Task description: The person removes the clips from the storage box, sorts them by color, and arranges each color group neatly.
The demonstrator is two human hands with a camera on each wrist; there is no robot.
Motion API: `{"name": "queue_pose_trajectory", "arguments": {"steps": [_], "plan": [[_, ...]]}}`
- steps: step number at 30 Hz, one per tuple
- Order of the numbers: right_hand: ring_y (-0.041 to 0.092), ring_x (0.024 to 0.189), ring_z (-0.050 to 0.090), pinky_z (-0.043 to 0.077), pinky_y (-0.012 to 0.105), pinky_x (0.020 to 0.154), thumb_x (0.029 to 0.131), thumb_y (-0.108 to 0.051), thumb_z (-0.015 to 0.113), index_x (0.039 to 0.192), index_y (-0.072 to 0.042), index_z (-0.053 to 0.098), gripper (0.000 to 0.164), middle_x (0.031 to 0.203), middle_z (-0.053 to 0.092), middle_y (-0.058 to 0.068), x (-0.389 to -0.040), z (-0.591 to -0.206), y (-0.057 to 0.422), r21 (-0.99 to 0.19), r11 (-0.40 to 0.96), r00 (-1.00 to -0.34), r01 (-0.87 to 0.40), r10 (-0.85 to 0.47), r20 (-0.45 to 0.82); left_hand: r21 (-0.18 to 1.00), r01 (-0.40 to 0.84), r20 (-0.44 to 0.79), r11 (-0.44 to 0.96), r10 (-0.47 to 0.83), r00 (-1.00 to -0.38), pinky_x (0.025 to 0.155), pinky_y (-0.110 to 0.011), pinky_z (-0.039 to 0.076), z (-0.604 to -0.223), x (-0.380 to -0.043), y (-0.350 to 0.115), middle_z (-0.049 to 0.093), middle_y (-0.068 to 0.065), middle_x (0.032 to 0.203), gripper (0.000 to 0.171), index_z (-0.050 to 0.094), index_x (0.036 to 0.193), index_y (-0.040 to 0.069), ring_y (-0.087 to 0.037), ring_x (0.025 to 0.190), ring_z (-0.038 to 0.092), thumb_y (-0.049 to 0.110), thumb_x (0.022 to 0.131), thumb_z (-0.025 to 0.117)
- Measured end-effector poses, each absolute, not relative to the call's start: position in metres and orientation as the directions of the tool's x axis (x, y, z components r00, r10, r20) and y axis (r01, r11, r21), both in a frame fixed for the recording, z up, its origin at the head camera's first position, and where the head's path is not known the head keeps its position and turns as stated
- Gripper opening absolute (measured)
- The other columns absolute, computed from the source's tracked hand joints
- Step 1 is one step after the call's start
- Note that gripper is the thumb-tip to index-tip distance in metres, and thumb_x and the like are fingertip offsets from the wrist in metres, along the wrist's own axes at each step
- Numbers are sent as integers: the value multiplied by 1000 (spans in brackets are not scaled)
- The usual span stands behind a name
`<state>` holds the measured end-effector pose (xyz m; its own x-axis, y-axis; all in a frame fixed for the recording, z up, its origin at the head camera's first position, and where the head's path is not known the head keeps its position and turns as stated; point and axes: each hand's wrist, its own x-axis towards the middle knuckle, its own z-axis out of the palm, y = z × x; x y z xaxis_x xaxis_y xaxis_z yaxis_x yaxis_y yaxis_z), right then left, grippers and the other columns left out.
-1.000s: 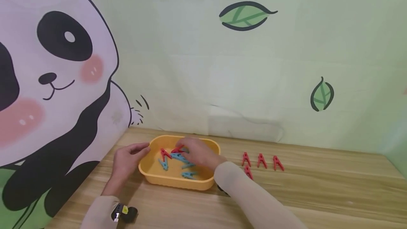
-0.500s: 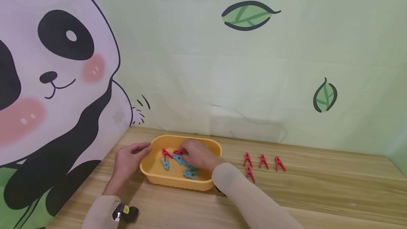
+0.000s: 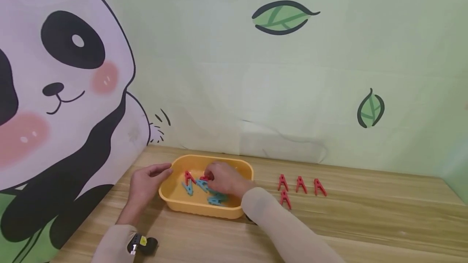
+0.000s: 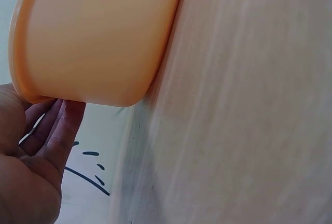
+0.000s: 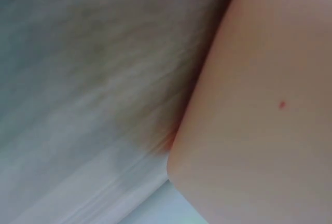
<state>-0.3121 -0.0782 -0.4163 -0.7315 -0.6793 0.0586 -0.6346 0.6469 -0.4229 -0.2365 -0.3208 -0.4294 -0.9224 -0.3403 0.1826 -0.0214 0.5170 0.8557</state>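
A yellow plastic basin (image 3: pixel 199 209) stands on the wooden table, with several blue clothespins (image 3: pixel 216 201) and red ones inside. My left hand (image 3: pixel 144 186) holds the basin's left rim; in the left wrist view its fingers lie against the outside wall under the lip. Reaching into the basin, my right hand (image 3: pixel 224 177) pinches a red clothespin (image 3: pixel 204 177), mostly hidden by the fingers. Another red clothespin (image 3: pixel 189 177) lies to its left, beside a blue one. In the right wrist view a close, blurred tan surface hides the hand.
Right of the basin, several red clothespins (image 3: pixel 300 184) lie on the wooden table (image 3: pixel 365 210), spaced apart, with one in front of the others. A printed backdrop (image 3: pixel 310 72) with leaves and a panda rises behind the table and at left.
My right hand has drawn slightly back and down inside the basin, and the red clothespin at its fingers has shifted a little towards me. My left hand stays at the rim.
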Motion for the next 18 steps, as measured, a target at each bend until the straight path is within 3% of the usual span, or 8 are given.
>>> {"name": "queue_pose_trajectory", "arguments": {"steps": [4, 18], "plan": [[15, 91, 59, 55, 28, 92, 97, -15, 76, 116, -7, 74, 21, 104, 68, 0, -313, -417, -77, -415, 660, -740, -627, -670, 52, 864, -12, 183, 503, -336, -924, 79, -7, 50, -429, -236, -320, 75, -17, 125, 34, 77, 127, 1, -31, 120, 68, 24, 101, 77], [15, 87, 58, 54, 24, 86, 98, -19, 79, 109, -6, 77, 17, 98, 70, 0, -309, -413, -72, -472, 661, -766, -583, -641, 49, 863, -21, 170, 504, -330, -929, 80, -7, 49, -427, -234, -318, 74, -16, 127, 34, 76, 127, 2, -31, 122, 67, 24, 102, 76]]}}
